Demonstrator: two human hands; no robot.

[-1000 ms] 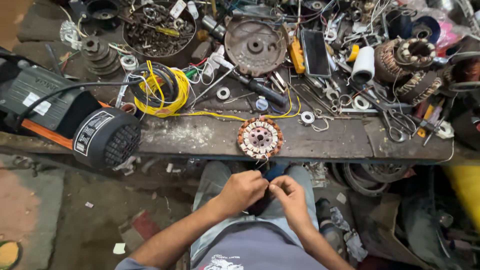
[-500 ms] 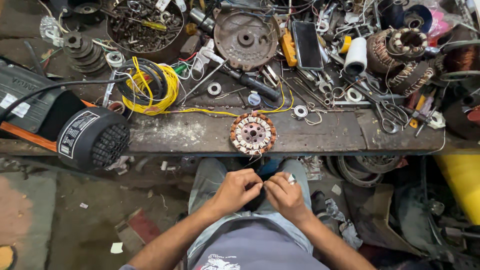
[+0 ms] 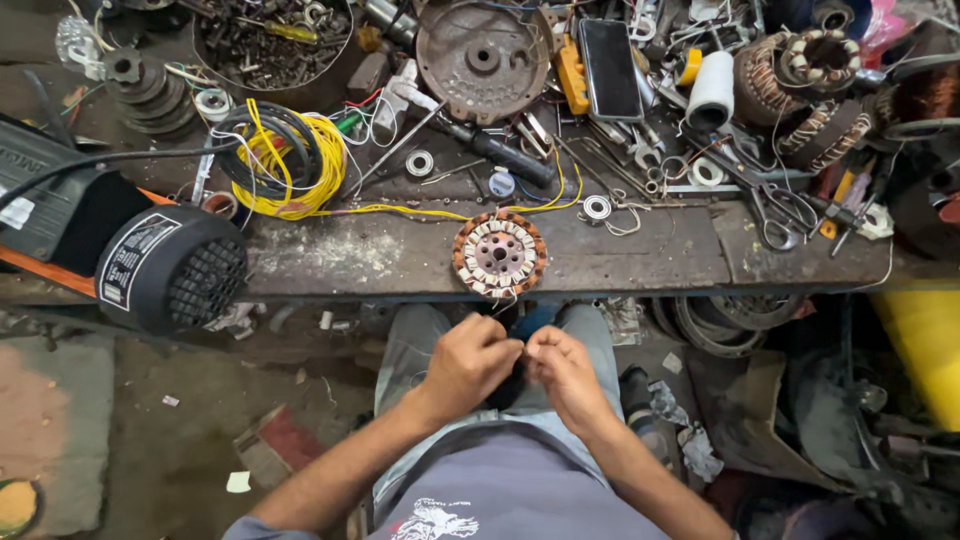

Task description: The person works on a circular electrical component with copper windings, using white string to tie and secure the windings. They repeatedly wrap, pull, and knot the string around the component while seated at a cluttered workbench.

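Note:
My left hand (image 3: pixel 470 362) and my right hand (image 3: pixel 560 368) meet over my lap, below the workbench edge. Their fingertips pinch together on something small and thin; a dark object (image 3: pixel 518 340) sits between and under them, mostly hidden. A round wound stator (image 3: pixel 499 254) with copper coils and pale slots lies flat on the bench (image 3: pixel 640 262) just above my hands. A thin wire seems to run from the stator down toward my fingers.
A black electric motor (image 3: pixel 172 268) hangs over the bench's left front edge. Yellow wire coils (image 3: pixel 290 165), a metal end cover (image 3: pixel 478 58), a dark phone (image 3: pixel 610 68), a white spool (image 3: pixel 712 88), scissors (image 3: pixel 775 205), other wound stators (image 3: pixel 815 60) and loose bearings crowd the bench.
The view has shifted slightly, so the bench sits higher in frame. My hands stay pressed together over my lap, with only small finger movement.

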